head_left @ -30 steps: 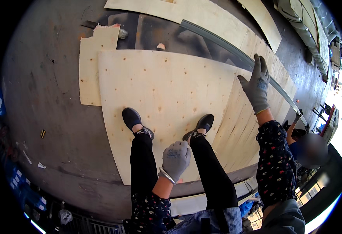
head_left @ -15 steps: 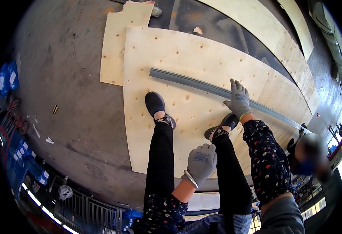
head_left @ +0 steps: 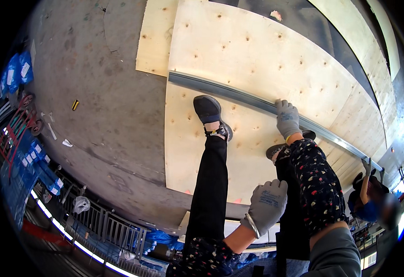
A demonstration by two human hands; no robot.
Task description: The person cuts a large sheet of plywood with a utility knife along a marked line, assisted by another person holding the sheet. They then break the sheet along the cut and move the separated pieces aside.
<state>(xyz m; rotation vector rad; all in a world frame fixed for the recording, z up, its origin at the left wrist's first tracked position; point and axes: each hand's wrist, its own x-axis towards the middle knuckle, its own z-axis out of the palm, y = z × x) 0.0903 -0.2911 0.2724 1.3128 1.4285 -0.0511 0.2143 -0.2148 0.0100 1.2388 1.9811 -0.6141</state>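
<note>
A long grey metal channel (head_left: 229, 92) lies slantwise across a large plywood sheet (head_left: 239, 46), its left end at the sheet's left edge. My right hand (head_left: 288, 119), in a grey glove, is closed over the channel around its middle, fingers curled on its far side. Lower down, in front of my legs, my left hand (head_left: 267, 203), gloved too, is a fist away from the channel. Its palm side is hidden, so whatever it may hold does not show. At the far right another person's gloved hands (head_left: 372, 167) are at the channel's other end.
My shoes (head_left: 207, 108) stand on the plywood. A smaller plywood piece (head_left: 152, 51) sits at upper left. A yellow and black object (head_left: 75, 105) lies on the grey floor (head_left: 100, 138). Farther left are a red hand truck (head_left: 15, 131), blue packages and a metal railing (head_left: 105, 226).
The channel has shifted left over the plywood to its left edge. My right hand's spread fingers have closed over it. My left hand stays a fist, and the view has shifted.
</note>
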